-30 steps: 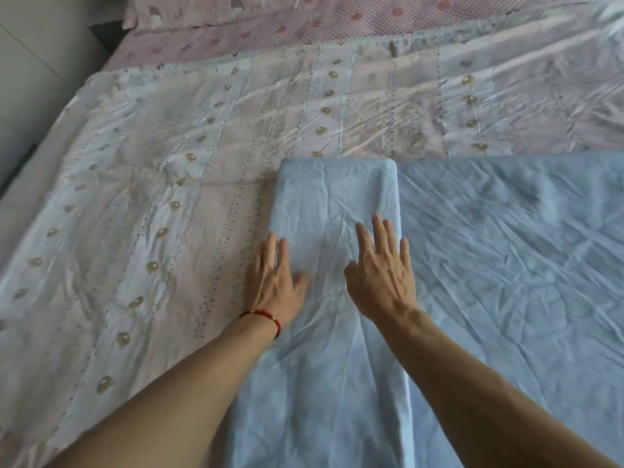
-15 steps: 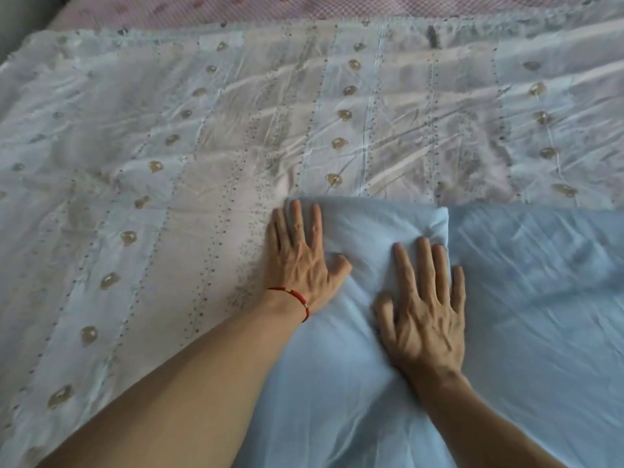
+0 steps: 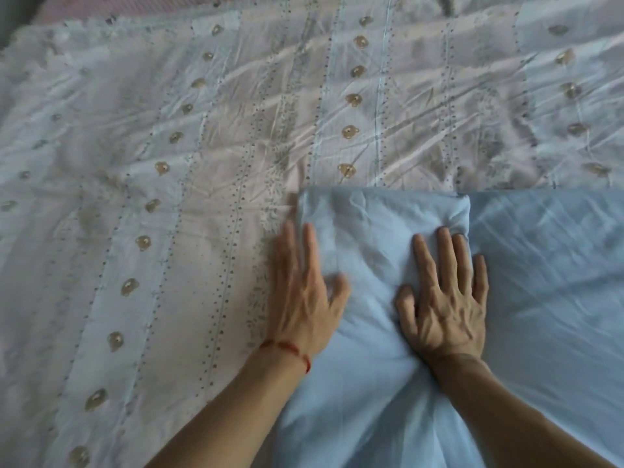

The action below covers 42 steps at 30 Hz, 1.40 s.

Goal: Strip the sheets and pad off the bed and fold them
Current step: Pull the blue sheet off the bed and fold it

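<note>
The left hand point(image 3: 304, 298) is laid flat, fingers straight and close together, along the left edge of a folded panel of plain light-blue cotton sheet point(image 3: 378, 231); its outer fingers lie on the patterned cover beside that edge, while the thumb is pressed onto the blue cloth. Nothing is grasped by it. A thin red string bracelet point(image 3: 287, 347) is worn at its wrist. The right hand point(image 3: 445, 298) is spread palm down on the same folded panel, near the right fold, with the fingers straight and slightly fanned; the cloth is pressed, not gripped, and small creases are gathered just beyond the fingertips. Both bare forearms are stretched in from the bottom of the view.

The folded panel is seen as a narrow strip running from the bottom edge up to a rounded, doubled top edge. It lies over a wider single layer of the same blue sheet, which is spread out to the right and is crossed by many fine wrinkles.

Underneath and to the left, the bed is covered by a wrinkled pale pink and white striped bedspread point(image 3: 202, 163), printed with rows of small brown bear faces and dotted lines. At the far top left, a strip of pink checked fabric point(image 3: 135, 3) is shown beyond the bedspread's edge
</note>
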Tool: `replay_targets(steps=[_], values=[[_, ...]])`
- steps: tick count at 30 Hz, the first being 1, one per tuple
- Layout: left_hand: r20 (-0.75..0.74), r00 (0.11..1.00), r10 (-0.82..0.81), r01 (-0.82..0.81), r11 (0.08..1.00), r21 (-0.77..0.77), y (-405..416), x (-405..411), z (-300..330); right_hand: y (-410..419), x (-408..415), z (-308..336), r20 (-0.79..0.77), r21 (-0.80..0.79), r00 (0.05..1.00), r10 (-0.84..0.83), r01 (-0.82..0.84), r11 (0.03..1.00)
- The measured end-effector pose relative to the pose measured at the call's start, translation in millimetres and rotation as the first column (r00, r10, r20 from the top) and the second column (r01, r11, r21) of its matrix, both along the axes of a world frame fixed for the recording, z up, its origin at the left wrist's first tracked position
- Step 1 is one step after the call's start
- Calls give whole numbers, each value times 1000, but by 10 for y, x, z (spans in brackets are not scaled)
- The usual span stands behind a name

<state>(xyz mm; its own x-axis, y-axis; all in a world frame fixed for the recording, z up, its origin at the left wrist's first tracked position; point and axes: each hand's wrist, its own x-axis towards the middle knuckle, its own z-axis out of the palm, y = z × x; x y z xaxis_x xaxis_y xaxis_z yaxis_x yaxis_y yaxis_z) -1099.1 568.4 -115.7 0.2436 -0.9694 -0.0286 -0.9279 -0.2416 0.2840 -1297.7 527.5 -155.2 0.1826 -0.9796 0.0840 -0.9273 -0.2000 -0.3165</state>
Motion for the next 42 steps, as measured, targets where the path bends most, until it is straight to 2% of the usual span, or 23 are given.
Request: replay_targets(steps=[1,3,5,7,10,14,16,19,22,24,28,33,38,40,42], values=[[1,999,35,-35,999,1,306,-82,75,-3,-5,4,3,2,1000,4,-4,1000],[112,993,24,-28,999,31,835,-204,147,-12,-9,-12,-1,14,1000,12,-12,1000],[229,973,-27,-7,989,147,1111,-204,31,-18,-26,-25,-52,61,997,62,-59,996],[255,967,-9,-60,964,260,1138,-124,-132,-44,-51,-23,-72,140,991,113,-102,985],[265,964,4,-96,938,333,1103,-135,-286,37,-140,150,-65,232,980,187,-167,958],[201,980,13,-104,887,451,1031,-87,-140,1045,-457,436,29,185,945,326,-326,927],[196,980,28,-122,867,484,1014,-86,-52,1824,-797,461,66,194,963,263,-270,943],[96,989,109,-140,893,427,1089,-108,11,2465,-1213,395,69,258,989,127,-141,956],[-87,956,281,-248,929,275,1247,-100,72,2502,-1264,332,17,276,989,146,-145,950],[-116,914,389,-360,909,210,1332,-135,136,2457,-1264,347,23,316,986,167,-166,934],[-202,822,532,-450,825,342,1349,-113,336,2394,-1256,409,55,420,984,169,-176,890],[-211,864,457,-360,853,377,1314,-221,676,2187,-1314,526,142,639,963,228,-265,722],[-168,929,330,-276,919,281,1245,-718,1235,1964,-1475,780,278,699,922,268,-386,602],[-203,941,271,-222,947,233,1200,-1013,1458,1895,-1611,923,373,665,905,203,-413,622],[-217,959,183,-144,972,183,1156,-1404,1653,1859,-1834,1064,454,599,889,60,-355,717]])
